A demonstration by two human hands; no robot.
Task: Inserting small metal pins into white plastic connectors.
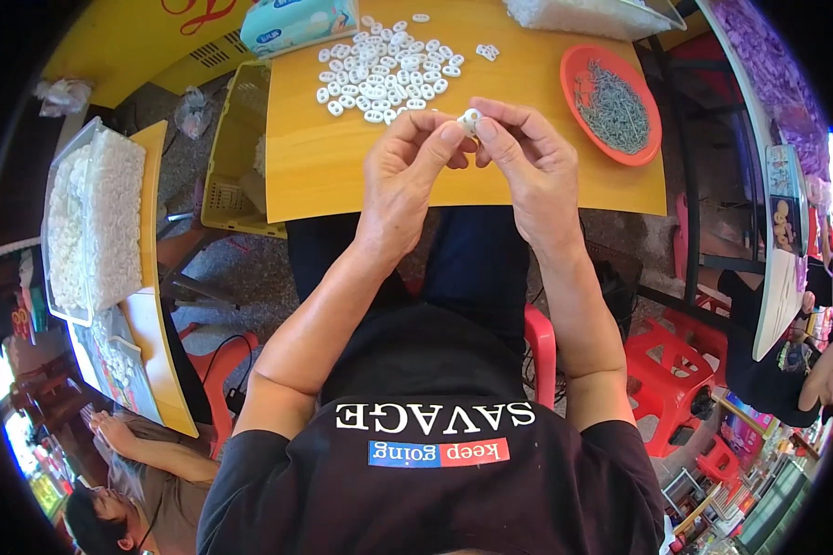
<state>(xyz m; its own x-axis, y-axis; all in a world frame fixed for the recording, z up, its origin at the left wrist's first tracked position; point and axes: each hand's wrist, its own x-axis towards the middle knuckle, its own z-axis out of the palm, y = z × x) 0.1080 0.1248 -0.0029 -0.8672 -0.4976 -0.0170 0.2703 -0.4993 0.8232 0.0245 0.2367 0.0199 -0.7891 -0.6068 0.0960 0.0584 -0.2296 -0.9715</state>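
Both my hands meet above the near half of the yellow table [333, 176]. Between the fingertips is a small white plastic piece [471, 117] with a round hole showing. My left hand [407, 162] pinches it from the left with thumb and forefinger. My right hand [534, 162] grips its right side, thumb on top. Fingers hide most of it. Beyond the left hand lies a loose spread of white oval two-holed plastic pieces [372, 91]. Right of my right hand, a red plate [653, 120] holds a heap of grey metal screws or nails [617, 109].
A blue tissue pack [296, 26] stands at the table's far left. A clear bin of white parts [588, 17] sits at the far right edge. Left are a yellow crate [227, 199] and another filled clear bin [97, 222]. A red stool [666, 370] stands right; a co-worker [162, 462] sits lower left.
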